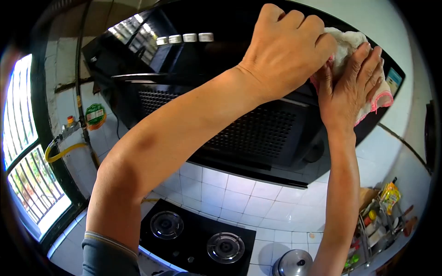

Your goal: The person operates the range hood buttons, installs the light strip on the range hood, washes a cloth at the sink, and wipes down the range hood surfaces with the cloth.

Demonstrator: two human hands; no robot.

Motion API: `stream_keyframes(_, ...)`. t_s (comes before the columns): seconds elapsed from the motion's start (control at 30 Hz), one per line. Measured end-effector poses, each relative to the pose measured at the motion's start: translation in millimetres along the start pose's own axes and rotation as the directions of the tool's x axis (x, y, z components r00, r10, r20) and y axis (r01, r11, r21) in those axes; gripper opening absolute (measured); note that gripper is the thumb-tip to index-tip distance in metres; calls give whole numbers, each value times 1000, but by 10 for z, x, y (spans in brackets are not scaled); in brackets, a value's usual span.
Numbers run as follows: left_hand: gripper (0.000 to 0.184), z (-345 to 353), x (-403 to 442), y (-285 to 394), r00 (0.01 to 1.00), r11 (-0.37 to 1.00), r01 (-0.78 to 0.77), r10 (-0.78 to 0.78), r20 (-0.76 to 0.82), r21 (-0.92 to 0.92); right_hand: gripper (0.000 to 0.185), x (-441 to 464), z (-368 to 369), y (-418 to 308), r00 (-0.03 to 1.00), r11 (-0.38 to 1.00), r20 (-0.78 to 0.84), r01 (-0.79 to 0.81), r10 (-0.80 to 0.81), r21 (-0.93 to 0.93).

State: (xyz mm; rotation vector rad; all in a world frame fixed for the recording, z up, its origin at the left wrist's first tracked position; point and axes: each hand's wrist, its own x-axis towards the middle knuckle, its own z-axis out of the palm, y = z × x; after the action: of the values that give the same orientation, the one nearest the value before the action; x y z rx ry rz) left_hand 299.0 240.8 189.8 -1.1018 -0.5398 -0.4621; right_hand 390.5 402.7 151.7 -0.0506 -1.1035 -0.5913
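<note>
A white cloth with pink stitched edging lies bunched against the upper right corner of a black range hood. My right hand presses it to the glossy panel, fingers bent over the cloth and thumb on its left side. Left of it, my left hand is closed, knuckles up, with the cloth's pink edge showing beside its index finger. Its fingertips are hidden behind the hand. A row of silver buttons sits on the hood to the left, and a perforated black grille runs below my left forearm.
Below the hood is a black gas stove with two burners. A lidded metal pot stands right of it. Along the right wall is a rack with bottles and utensils. A barred window and yellow gas hose are at left.
</note>
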Motion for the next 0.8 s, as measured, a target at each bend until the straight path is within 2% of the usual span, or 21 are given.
stream_keyframes(0.07, 9, -238, -113, -197, 996, 992, 21, -32, 87, 123, 89, 90, 126, -239, 999, 999, -25, 27, -26, 32)
stream_keyframes(0.2, 6, -716, -311, -630, 995, 984, 86, -91, 28, 158, 75, 371, 324, -878, 991, 992, -78, 111, -107, 54)
stream_keyframes(0.23, 7, -853, -358, -737, 983, 981, 138, -152, 102, 135, 73, 462, 377, -979, 983, 983, -62, 178, -175, 51)
stream_keyframes(0.33, 8, -1170, -576, -1152, 966, 962, 241, -251, 63, 131, 66, 746, 494, -1448, 955, 954, -29, 297, -295, 52)
stream_keyframes(0.4, 9, -1426, -795, -1465, 956, 949, 276, -287, 54, 154, 65, 919, 632, -1767, 899, 902, 90, 419, -428, 110)
stream_keyframes(0.47, 7, -1658, -1046, -1745, 939, 935, 338, -343, 32, 103, 61, 974, 809, -2230, 888, 881, 59, 441, -456, 168)
stream_keyframes(0.5, 15, -1809, -1208, -1879, 899, 907, 389, -412, 150, 163, 62, 982, 866, -2501, 875, 882, 116, 459, -470, 109)
stream_keyframes(0.53, 15, -1935, -1396, -2008, 897, 904, 397, -419, 141, 157, 62, 999, 898, -2766, 860, 877, 175, 478, -479, 47)
stream_keyframes(0.6, 17, -2159, -1794, -2295, 897, 877, 410, -438, 65, 252, 64, 1042, 858, -3430, 790, 893, 470, 451, -394, -9)
stream_keyframes(0.67, 19, -2434, -2135, -2533, 819, 802, 543, -572, 56, 248, 63, 1009, 1161, -3882, 775, 861, 452, 507, -443, -25)
stream_keyframes(0.73, 21, -2673, -2415, -2727, 698, 681, 690, -715, 22, 243, 62, 1034, 1369, -4379, 796, 866, 349, 484, -495, 127)
stream_keyframes(0.8, 22, -2856, -2675, -2852, 473, 465, 873, -881, -25, 147, 67, 1018, 1721, -4792, 784, 815, 223, 556, -579, 161)
